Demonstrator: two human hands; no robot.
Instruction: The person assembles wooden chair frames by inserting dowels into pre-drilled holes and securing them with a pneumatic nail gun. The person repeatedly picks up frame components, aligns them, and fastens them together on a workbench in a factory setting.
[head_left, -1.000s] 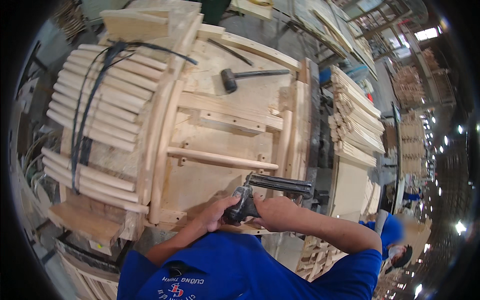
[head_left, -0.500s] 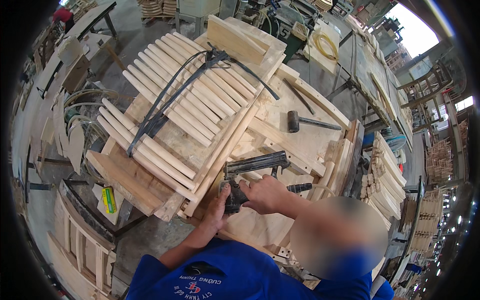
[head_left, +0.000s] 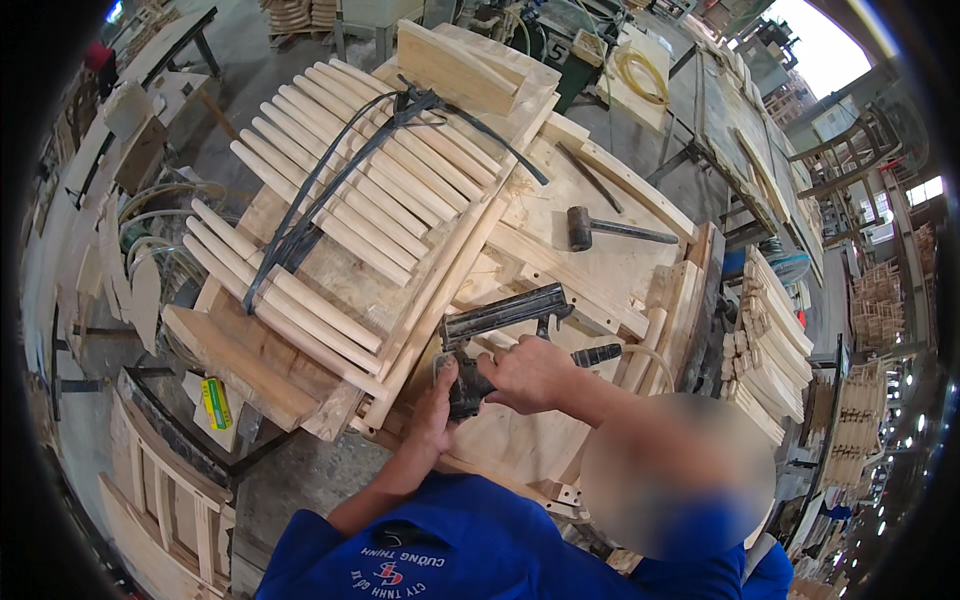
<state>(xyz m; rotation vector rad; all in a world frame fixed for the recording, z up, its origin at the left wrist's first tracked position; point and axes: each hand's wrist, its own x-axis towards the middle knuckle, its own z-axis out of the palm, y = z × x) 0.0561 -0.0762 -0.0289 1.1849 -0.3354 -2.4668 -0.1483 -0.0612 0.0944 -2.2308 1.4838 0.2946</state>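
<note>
In front of my chest I hold a black air nail gun (head_left: pixel 505 313) over the wooden workpiece, its long magazine on the far side. My left hand (head_left: pixel 436 410) is closed on the body at its left end, thumb upward. My right hand (head_left: pixel 530 374) is wrapped round the handle, its fingertips partly hidden. An air hose (head_left: pixel 650 352) leads from the fitting at the right end of the handle. Beneath the gun lies a pale wooden frame (head_left: pixel 570 280) with rails and drilled holes, partly covered by my hands and the tool.
Beyond the gun lie a black mallet (head_left: pixel 580 229) and a dark bar (head_left: pixel 590 178). At left, slats (head_left: pixel 350 185) with black straps across them rest on a board. Curved wooden parts (head_left: pixel 765 345) are stacked at right. A yellow-green box (head_left: pixel 216 403) sits at lower left.
My right hand has slid up along the handle and its fingers have closed further round it. The nail gun has tilted slightly. My left hand keeps its hold, and the whole view has shifted a little.
</note>
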